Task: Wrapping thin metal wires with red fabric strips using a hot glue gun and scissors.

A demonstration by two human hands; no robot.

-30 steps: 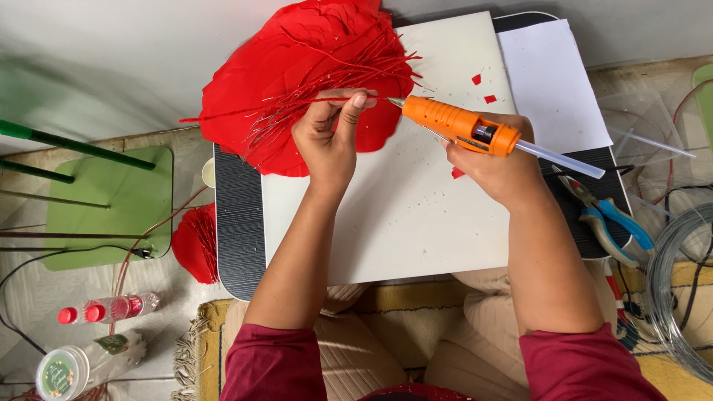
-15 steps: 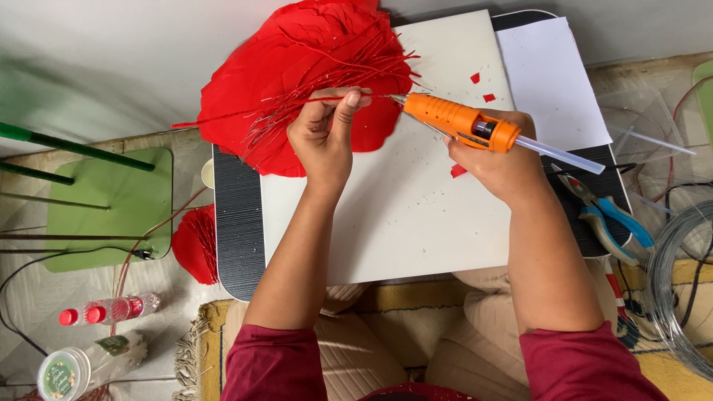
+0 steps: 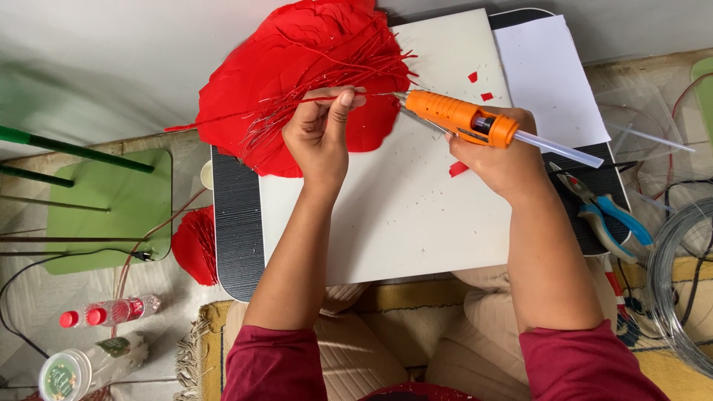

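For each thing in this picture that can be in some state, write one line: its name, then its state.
left hand: closed, pinching the red wire
right hand: closed around the glue gun
glue gun: loaded with a clear stick, nozzle at the wire
pliers: lying unused
small bottles: capped, lying down

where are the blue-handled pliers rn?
In the head view, the blue-handled pliers lie at the right edge of the dark tray, just right of the right hand and left of the wire coil.

head view, looking steeply down, close
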